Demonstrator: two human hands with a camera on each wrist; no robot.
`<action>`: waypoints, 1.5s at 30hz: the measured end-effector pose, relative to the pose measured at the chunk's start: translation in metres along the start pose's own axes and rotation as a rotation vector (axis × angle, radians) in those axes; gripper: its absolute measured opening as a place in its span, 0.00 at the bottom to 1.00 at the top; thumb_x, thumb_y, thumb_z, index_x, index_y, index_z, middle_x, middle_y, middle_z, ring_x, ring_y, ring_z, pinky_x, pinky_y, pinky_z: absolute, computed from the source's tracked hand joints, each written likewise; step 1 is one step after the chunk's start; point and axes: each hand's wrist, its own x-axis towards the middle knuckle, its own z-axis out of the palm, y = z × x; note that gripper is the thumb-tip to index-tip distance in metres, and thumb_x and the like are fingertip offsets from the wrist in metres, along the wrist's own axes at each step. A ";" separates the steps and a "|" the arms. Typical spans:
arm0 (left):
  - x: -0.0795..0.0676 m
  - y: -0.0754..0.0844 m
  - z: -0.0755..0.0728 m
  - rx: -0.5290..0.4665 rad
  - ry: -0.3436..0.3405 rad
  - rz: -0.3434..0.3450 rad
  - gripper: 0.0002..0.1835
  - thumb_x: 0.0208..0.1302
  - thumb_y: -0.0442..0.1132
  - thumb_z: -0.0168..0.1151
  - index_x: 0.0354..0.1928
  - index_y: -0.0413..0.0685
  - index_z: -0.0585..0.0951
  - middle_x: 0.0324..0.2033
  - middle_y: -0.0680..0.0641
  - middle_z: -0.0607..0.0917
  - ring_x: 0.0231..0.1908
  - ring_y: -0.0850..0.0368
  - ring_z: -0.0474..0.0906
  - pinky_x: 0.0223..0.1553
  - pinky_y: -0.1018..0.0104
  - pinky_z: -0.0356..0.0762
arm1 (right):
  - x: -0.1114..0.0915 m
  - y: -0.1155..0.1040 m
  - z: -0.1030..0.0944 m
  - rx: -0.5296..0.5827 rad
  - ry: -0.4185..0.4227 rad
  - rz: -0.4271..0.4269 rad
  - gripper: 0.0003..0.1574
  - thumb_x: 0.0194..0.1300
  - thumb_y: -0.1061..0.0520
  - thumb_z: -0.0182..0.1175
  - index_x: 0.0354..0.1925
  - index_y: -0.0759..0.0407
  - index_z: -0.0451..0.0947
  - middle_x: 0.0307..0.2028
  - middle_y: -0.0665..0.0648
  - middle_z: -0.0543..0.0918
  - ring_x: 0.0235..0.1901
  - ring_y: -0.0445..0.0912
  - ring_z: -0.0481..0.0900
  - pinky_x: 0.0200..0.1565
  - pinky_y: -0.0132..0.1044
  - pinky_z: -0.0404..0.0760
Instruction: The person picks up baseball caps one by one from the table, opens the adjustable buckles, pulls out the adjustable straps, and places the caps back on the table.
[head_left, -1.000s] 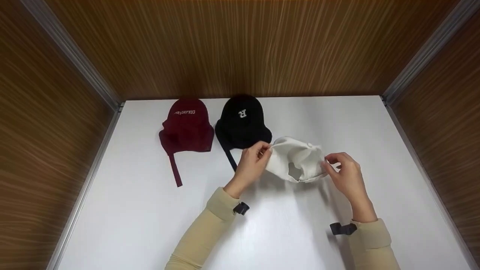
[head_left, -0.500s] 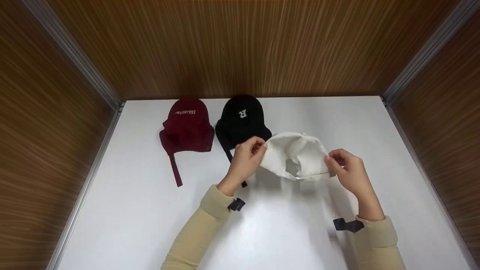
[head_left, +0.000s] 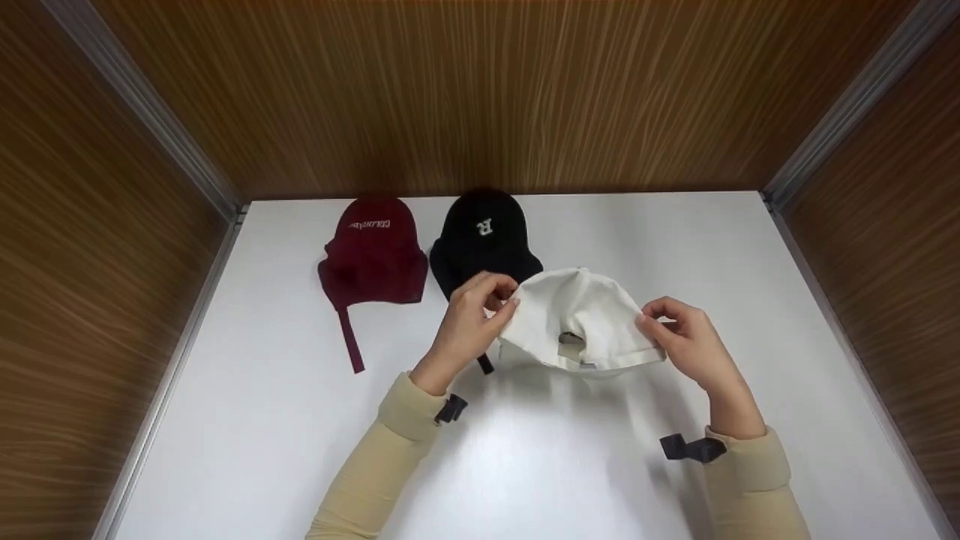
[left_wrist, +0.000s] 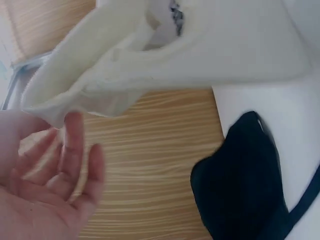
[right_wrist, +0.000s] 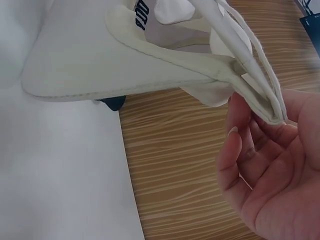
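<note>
Between both hands a white baseball cap (head_left: 611, 330) is held up off the table, its hollow inside and rear opening facing the head camera. My left hand (head_left: 469, 322) pinches the cap's left edge between thumb and fingers. On the opposite edge, my right hand (head_left: 690, 345) pinches the fabric the same way. In the right wrist view, the cap's brim (right_wrist: 95, 70) spreads out to the left, and dark lettering shows on the crown. A black cap (head_left: 484, 240) with a white letter lies just behind my left hand, partly covered by it.
Left of the black cap lies a dark red cap (head_left: 375, 255) with pale lettering, its strap (head_left: 351, 341) stretched toward the front. Both sit near the back edge of the white table (head_left: 262, 435). Wood-patterned panels (head_left: 525, 97) enclose the table at the back and sides.
The white cap and my left hand have shifted left, and the cap has tilted and spread wider. My right hand moved slightly right, then back left. The other two caps stay put.
</note>
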 end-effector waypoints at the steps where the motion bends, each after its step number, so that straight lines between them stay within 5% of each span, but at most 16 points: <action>1: -0.002 0.000 -0.001 0.010 0.005 0.050 0.03 0.63 0.29 0.64 0.38 0.39 0.83 0.34 0.47 0.81 0.31 0.59 0.78 0.35 0.67 0.79 | 0.000 -0.001 0.000 0.007 -0.001 -0.002 0.10 0.71 0.60 0.59 0.41 0.68 0.78 0.35 0.61 0.78 0.27 0.46 0.80 0.27 0.33 0.77; 9: -0.015 0.002 -0.010 0.270 -0.107 0.339 0.07 0.64 0.42 0.67 0.36 0.46 0.85 0.40 0.49 0.79 0.34 0.59 0.77 0.41 0.65 0.74 | 0.001 -0.006 0.003 0.029 -0.011 0.009 0.11 0.71 0.59 0.59 0.42 0.68 0.78 0.36 0.61 0.78 0.28 0.46 0.80 0.28 0.33 0.78; 15: -0.023 0.002 -0.015 0.432 -0.217 0.398 0.20 0.48 0.52 0.78 0.39 0.50 0.85 0.48 0.46 0.77 0.40 0.52 0.79 0.48 0.56 0.69 | 0.004 -0.005 0.005 0.034 -0.011 0.018 0.11 0.71 0.59 0.59 0.44 0.67 0.78 0.37 0.61 0.78 0.28 0.46 0.78 0.27 0.33 0.78; 22: -0.022 -0.001 -0.013 0.545 -0.179 0.454 0.08 0.60 0.46 0.70 0.34 0.51 0.86 0.45 0.46 0.80 0.41 0.53 0.78 0.47 0.57 0.70 | 0.007 0.000 0.007 0.121 0.008 0.040 0.15 0.72 0.57 0.58 0.45 0.70 0.78 0.37 0.60 0.78 0.28 0.43 0.76 0.27 0.31 0.76; 28: -0.022 -0.010 -0.010 0.485 -0.091 0.386 0.08 0.64 0.44 0.67 0.35 0.48 0.87 0.40 0.47 0.82 0.40 0.54 0.79 0.46 0.57 0.72 | 0.004 0.012 0.011 0.395 0.034 0.024 0.22 0.77 0.53 0.49 0.54 0.72 0.72 0.43 0.58 0.79 0.38 0.44 0.80 0.40 0.32 0.80; 32: -0.020 -0.015 -0.008 0.436 -0.058 0.329 0.07 0.66 0.41 0.65 0.36 0.46 0.86 0.36 0.48 0.83 0.39 0.54 0.80 0.43 0.58 0.74 | -0.001 0.020 0.017 0.699 0.009 -0.020 0.18 0.75 0.66 0.49 0.59 0.72 0.66 0.50 0.62 0.76 0.45 0.49 0.82 0.51 0.40 0.79; 34: -0.018 -0.018 -0.007 0.414 -0.046 0.294 0.07 0.68 0.40 0.63 0.37 0.44 0.85 0.35 0.48 0.83 0.37 0.55 0.80 0.41 0.59 0.74 | -0.002 0.023 0.021 0.752 0.009 -0.022 0.23 0.69 0.74 0.52 0.60 0.74 0.64 0.51 0.63 0.75 0.47 0.50 0.81 0.53 0.42 0.78; 38: -0.019 -0.025 -0.002 0.360 -0.052 0.203 0.09 0.71 0.40 0.59 0.39 0.42 0.84 0.34 0.48 0.83 0.36 0.55 0.81 0.39 0.60 0.76 | -0.001 0.028 0.031 0.638 0.039 0.066 0.32 0.60 0.78 0.59 0.62 0.78 0.63 0.54 0.64 0.73 0.47 0.47 0.81 0.51 0.37 0.79; 45: -0.027 -0.039 0.008 0.248 -0.101 0.043 0.09 0.73 0.38 0.56 0.38 0.40 0.81 0.33 0.47 0.83 0.34 0.55 0.80 0.38 0.62 0.79 | 0.005 0.036 0.043 0.399 0.039 0.205 0.29 0.60 0.72 0.65 0.59 0.75 0.69 0.55 0.68 0.73 0.46 0.43 0.80 0.48 0.32 0.79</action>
